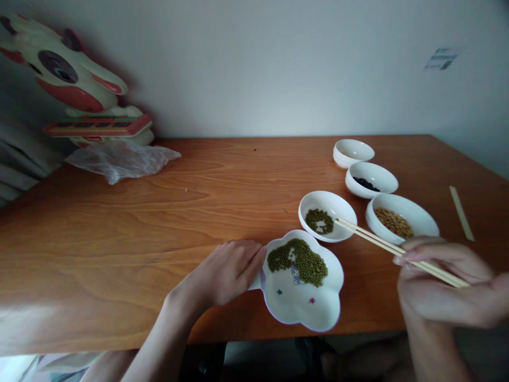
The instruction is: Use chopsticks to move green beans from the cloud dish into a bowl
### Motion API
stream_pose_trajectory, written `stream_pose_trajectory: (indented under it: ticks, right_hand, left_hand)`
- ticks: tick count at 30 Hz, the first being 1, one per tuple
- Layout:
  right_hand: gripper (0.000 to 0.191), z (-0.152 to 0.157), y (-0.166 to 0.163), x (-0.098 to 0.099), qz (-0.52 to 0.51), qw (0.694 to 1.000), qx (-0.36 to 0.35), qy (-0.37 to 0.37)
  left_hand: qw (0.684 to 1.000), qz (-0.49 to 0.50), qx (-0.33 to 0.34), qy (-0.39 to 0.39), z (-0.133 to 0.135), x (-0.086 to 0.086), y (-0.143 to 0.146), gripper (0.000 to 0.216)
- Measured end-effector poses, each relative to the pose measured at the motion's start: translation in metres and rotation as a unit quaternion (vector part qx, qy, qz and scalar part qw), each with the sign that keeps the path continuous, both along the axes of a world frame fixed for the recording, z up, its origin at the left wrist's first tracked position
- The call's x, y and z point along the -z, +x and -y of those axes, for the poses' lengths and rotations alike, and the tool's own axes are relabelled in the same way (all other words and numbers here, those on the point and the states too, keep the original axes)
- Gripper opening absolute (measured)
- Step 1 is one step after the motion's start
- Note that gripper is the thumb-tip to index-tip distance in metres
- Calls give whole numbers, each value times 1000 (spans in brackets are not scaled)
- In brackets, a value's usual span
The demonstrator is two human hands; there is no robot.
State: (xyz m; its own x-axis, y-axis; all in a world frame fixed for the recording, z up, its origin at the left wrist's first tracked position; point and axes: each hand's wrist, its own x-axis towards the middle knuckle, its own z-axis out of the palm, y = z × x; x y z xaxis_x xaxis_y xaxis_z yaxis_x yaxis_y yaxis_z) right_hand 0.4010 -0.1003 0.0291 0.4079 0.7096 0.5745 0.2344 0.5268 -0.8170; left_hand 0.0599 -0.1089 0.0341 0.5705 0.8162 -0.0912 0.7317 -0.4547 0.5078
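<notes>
My left hand (234,269) is closed round the handle of a white flower-shaped dish (286,305) with a purple rim, at the table's front edge. Green mung beans (312,262) lie across the dish's far half. A pair of wooden chopsticks (382,243) is held in my right hand (445,281), tips close together over a round white bowl (342,204) just behind the dish. That bowl has a small heap of green beans (318,220) in it. Whether a bean sits between the chopstick tips is too small to tell.
Right of the green-bean bowl are a bowl of tan beans (421,209), a bowl of black beans (385,172) and another white bowl (353,146). A pale strip (461,212) lies at far right. A clear plastic bag (127,162) and a cow toy with keyboard (95,124) stand back left.
</notes>
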Motion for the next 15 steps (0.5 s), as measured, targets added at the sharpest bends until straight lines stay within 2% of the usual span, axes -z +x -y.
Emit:
stream_pose_trajectory:
  ticks: [4, 6, 9, 12, 15]
  right_hand:
    - [76, 0, 0, 5, -2, 997, -8, -75]
    - [77, 3, -2, 6, -1, 997, -25, -74]
    - [82, 7, -9, 4, 18, 993, -94, -70]
    - [89, 11, -23, 2, 39, 973, -190, -125]
    - [88, 13, -38, 3, 44, 957, -228, -172]
  left_hand:
    - [1000, -6, -6, -3, 0, -1, 1, 51]
    - [1000, -4, 1, -4, 0, -2, 1, 50]
    - [1000, 6, 1, -13, -1, -3, 2, 51]
    - [1000, 12, -12, -21, -1, -4, 3, 53]
    - [999, 16, -16, -23, -1, -4, 3, 52]
